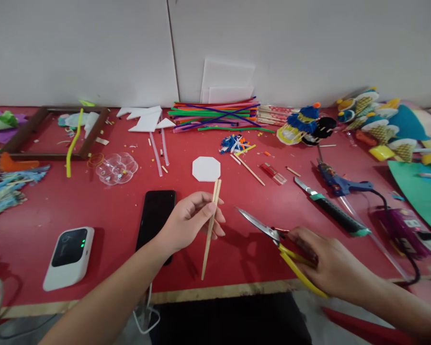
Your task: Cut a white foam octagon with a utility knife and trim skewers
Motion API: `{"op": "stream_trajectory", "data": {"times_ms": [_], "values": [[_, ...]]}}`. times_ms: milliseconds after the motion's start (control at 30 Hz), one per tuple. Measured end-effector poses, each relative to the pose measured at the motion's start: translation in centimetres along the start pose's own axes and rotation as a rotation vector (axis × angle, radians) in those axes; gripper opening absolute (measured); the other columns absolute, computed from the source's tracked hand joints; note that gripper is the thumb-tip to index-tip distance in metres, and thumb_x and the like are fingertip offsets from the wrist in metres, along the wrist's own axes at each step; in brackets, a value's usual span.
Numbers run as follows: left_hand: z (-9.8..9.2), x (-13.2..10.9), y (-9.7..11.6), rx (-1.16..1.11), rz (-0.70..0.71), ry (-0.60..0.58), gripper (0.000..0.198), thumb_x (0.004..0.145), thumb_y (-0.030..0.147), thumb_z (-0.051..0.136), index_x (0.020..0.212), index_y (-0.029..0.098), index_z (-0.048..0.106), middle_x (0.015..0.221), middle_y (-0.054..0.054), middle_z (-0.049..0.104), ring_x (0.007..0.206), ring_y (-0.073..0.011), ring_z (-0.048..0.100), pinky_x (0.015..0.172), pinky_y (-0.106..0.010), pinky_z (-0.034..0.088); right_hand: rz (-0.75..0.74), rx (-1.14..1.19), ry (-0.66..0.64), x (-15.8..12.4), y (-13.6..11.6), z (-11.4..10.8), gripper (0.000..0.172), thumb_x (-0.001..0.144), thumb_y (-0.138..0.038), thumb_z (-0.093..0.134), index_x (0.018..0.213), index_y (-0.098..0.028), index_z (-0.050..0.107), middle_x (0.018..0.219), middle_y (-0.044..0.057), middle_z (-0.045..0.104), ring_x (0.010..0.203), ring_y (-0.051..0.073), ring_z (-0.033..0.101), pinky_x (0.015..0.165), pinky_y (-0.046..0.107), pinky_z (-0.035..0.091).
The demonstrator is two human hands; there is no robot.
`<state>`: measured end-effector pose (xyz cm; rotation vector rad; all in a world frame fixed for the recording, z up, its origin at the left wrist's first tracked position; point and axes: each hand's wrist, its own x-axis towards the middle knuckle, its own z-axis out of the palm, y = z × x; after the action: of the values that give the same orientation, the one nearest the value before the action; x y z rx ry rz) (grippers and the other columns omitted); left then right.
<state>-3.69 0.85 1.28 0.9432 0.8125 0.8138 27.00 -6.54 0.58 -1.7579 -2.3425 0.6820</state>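
Note:
Pinched between the thumb and fingers of my left hand [192, 218] is a pair of wooden chopsticks [209, 235], joined or held side by side, tilted slightly with the thin end toward me. My right hand [325, 261] grips scissors with yellow handles [297, 273]; the closed-looking blades point up and left, apart from the chopsticks. Just beyond the chopsticks' upper end lies a white octagonal piece [206, 169]. A black phone [156, 215] rests on the red table, partly behind my left hand and forearm.
Pipe cleaners [215, 115] are piled by the wall. A utility knife [334, 211], a glue gun [339, 179] and a purple power strip [409, 230] sit at right. On the left are a white device [69, 258], a clear flower-shaped tray [117, 168] and a brown frame [21, 132].

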Motion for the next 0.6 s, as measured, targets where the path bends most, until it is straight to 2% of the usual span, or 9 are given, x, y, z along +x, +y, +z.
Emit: {"op": "stream_trajectory", "data": {"times_ms": [100, 200, 267, 467, 600], "values": [[0.0, -0.1, 0.1, 0.024, -0.034, -0.024, 0.026, 0.087, 0.041, 0.070, 0.093, 0.017, 0.061, 0.073, 0.002, 0.069, 0.056, -0.0102, 0.068, 0.054, -0.022, 0.057, 0.006, 0.082, -0.037, -0.1, -0.9, -0.5, 0.017, 0.084, -0.039, 0.058, 0.090, -0.022, 0.056, 0.074, 0.004, 0.067, 0.060, 0.018, 0.062, 0.055, 0.028, 0.044], [-0.1, -0.1, -0.1, 0.053, -0.082, -0.037, 0.028, 0.086, 0.042, 0.071, 0.091, 0.016, 0.063, 0.071, 0.002, 0.069, 0.056, -0.0096, 0.067, 0.054, -0.020, 0.057, 0.050, 0.094, -0.082, 0.2, -1.5, -0.8, 0.028, 0.085, -0.049, 0.061, 0.080, -0.023, 0.051, 0.066, 0.000, 0.060, 0.054, 0.016, 0.054, 0.051, 0.027, 0.038], [-0.1, -0.1, -0.1, 0.065, -0.101, -0.051, 0.030, 0.085, 0.044, 0.071, 0.090, 0.016, 0.063, 0.070, 0.001, 0.069, 0.055, -0.0096, 0.067, 0.054, -0.020, 0.057, 0.056, 0.111, -0.111, 0.3, -1.7, -0.8, 0.031, 0.085, -0.052, 0.061, 0.082, -0.024, 0.049, 0.065, -0.001, 0.058, 0.054, 0.015, 0.052, 0.051, 0.027, 0.036], [0.1, -0.1, -0.2, 0.066, -0.148, -0.064, 0.037, 0.081, 0.051, 0.074, 0.084, 0.016, 0.061, 0.070, 0.000, 0.071, 0.054, -0.0104, 0.067, 0.053, -0.022, 0.058, 0.014, 0.191, -0.249, 0.0, -2.1, -0.9, 0.025, 0.093, -0.048, 0.051, 0.090, -0.024, 0.045, 0.069, -0.002, 0.056, 0.057, 0.014, 0.048, 0.053, 0.027, 0.035], [0.1, -0.2, -0.3, 0.070, -0.148, -0.080, 0.038, 0.080, 0.051, 0.075, 0.083, 0.016, 0.059, 0.069, 0.001, 0.070, 0.054, -0.0099, 0.067, 0.053, -0.022, 0.058, 0.026, 0.188, -0.288, 0.2, -2.7, -1.1, 0.030, 0.092, -0.051, 0.055, 0.089, -0.024, 0.044, 0.068, -0.003, 0.053, 0.057, 0.014, 0.046, 0.054, 0.027, 0.033]]}}
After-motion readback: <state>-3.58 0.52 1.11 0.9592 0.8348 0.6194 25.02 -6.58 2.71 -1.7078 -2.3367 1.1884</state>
